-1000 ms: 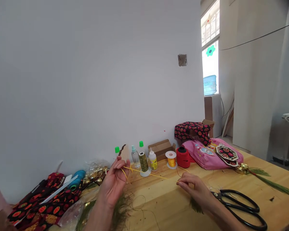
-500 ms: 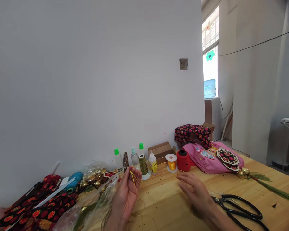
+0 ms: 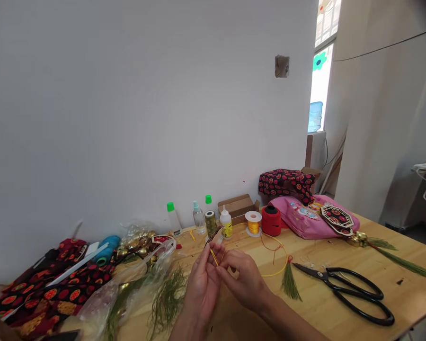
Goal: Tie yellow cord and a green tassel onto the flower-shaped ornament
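Note:
My left hand (image 3: 201, 284) is closed on a thin brown ornament (image 3: 215, 233), seen nearly edge-on above the fingertips. Doubled yellow cord (image 3: 214, 257) runs down from it across the fingers. Meeting it from the right, my right hand (image 3: 247, 279) pinches the cord at the left palm; the exact grip is partly hidden. A length of yellow cord curves over the table from the spool of yellow cord (image 3: 253, 227) toward my right hand. Just right of that hand lies a green tassel with a red loop (image 3: 290, 279).
Black-handled scissors (image 3: 355, 289) lie at right. Along the wall stand a glue bottle (image 3: 226, 226), an olive thread spool (image 3: 210, 222) and a red thread cone (image 3: 271, 220). A pink bag (image 3: 298, 222) sits at back right. Patterned fabric (image 3: 71, 284) and green threads (image 3: 168, 298) are at left.
My right hand has moved left to meet my left hand and pinches the cord. The ornament has turned from upright to tilted. The view has shifted, showing the tassel and whole scissors.

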`<state>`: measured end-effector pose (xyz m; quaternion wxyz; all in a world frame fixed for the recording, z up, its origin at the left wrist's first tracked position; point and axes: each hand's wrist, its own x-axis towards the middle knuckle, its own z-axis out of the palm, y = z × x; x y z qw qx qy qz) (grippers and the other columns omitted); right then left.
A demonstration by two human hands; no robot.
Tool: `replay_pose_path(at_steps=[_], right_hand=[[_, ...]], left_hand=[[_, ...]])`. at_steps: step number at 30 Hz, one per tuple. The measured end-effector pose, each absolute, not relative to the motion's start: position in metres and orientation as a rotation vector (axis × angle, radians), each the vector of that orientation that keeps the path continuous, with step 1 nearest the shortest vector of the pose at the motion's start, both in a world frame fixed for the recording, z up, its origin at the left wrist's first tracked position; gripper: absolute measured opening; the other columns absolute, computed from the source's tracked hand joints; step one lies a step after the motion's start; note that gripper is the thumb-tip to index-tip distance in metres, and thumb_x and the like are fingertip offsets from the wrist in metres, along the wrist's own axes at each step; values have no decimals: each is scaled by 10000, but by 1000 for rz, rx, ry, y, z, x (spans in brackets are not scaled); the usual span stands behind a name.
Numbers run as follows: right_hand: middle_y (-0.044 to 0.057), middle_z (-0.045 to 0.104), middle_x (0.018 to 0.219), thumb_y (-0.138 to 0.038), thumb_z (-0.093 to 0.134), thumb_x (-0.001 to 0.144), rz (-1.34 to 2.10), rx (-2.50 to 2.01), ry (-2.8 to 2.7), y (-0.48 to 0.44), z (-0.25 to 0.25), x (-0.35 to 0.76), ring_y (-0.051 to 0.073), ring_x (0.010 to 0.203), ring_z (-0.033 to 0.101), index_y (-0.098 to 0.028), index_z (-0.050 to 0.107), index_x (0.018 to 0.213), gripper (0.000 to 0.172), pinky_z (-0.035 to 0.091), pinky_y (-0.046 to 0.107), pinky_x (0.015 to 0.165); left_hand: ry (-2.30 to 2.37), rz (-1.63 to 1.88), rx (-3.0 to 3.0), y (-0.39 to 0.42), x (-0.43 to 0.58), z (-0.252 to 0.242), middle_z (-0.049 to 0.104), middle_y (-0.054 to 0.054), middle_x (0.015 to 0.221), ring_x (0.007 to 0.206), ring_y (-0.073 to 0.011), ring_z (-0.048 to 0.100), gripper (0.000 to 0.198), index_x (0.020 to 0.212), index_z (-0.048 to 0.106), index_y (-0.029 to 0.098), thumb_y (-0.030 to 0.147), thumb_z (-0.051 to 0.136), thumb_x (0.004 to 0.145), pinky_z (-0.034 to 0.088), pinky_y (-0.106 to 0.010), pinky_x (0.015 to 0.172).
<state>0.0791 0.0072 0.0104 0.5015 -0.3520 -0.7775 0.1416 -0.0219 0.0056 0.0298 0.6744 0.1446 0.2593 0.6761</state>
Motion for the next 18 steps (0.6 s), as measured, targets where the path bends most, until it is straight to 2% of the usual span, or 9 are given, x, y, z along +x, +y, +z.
replay_pose_path(at_steps=[4, 12, 18], right_hand=[[-9, 512, 557, -153, 487, 710, 477, -756, -1830, 5, 12, 84, 104, 565, 455, -156, 534, 563, 154, 345, 215, 565], [11, 555, 587, -187, 487, 731, 544, -620, -1840, 2, 16, 87, 113, 603, 502, -157, 526, 549, 189, 371, 241, 625], [6, 537, 568, -195, 498, 717, 625, -609, -1820, 3, 17, 88, 109, 572, 489, -154, 519, 531, 192, 377, 231, 589]], left_hand=[[573, 1455, 214, 4, -17, 33, 630, -41, 594, 563, -96, 616, 312, 701, 603, 90, 70, 324, 840, 517, -186, 551], [474, 1350, 99, 3, -18, 31, 579, -21, 568, 536, -80, 593, 304, 700, 580, 96, 125, 320, 854, 491, -165, 517], [473, 1334, 114, 5, -23, 28, 539, 9, 509, 490, -81, 564, 314, 686, 583, 103, 107, 313, 846, 477, -187, 505]])
